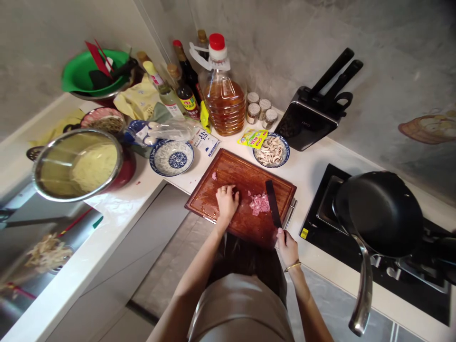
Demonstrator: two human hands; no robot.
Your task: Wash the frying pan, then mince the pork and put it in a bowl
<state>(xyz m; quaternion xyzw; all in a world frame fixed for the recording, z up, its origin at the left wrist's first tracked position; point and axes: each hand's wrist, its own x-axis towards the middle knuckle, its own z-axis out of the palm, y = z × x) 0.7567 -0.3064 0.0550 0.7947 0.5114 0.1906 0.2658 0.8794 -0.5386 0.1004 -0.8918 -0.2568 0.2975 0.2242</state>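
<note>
My right hand [287,246] is closed round the handle of a dark-bladed knife [272,202]. Its blade stands just right of a small heap of chopped pink meat [260,204]. This heap lies on the right half of a brown wooden cutting board [245,225]. My left hand [227,203] rests on the board, left of the meat, with its fingers apart and a little bent; nothing shows in it. A small scrap of meat [214,175] lies beyond it, near the board's left side.
Behind the board are a bowl of sliced mushrooms [271,151], a patterned bowl [173,164] and a large oil jug [225,102]. A black pan [379,213] sits on the stove at right, its handle jutting forward. A metal pot [76,166] stands by the sink at left.
</note>
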